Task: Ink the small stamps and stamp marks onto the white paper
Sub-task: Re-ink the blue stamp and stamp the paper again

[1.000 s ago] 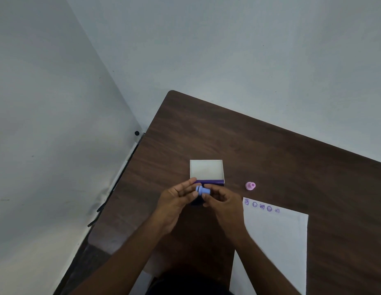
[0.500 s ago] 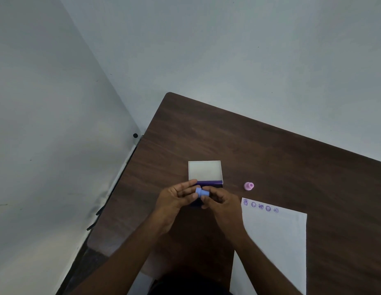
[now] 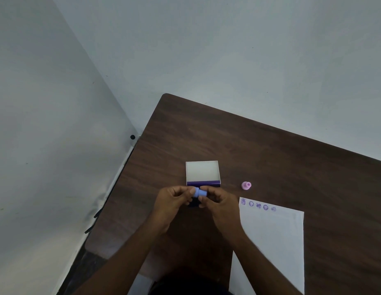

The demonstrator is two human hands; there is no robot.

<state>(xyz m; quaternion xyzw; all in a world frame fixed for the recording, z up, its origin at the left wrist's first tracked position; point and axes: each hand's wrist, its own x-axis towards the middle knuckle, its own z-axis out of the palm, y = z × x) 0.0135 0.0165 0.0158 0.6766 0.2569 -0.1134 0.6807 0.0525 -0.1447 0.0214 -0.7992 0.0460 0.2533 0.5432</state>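
Pinching from the left, the left hand [image 3: 171, 201] closes its grip on 1 end of the blue stamp [image 3: 199, 192], which lies sideways between both hands just above the worktop [image 3: 270, 156]. Behind the stamp sits 1 open ink pad box [image 3: 202, 173], its pale lid raised and a purple strip showing along the near edge; a dark part below the fingers is mostly hidden. Meeting it from the other side, the right hand [image 3: 222, 206] pinches the opposite end of the same stamp with thumb and fingers. Further right, 1 pink stamp [image 3: 246, 185] stands alone on the wood, apart from both hands. Beyond that lies 1 sheet of white paper [image 3: 274, 241], touching the right wrist area, with 5 purple stamp marks [image 3: 258, 205] in a row along its far edge.
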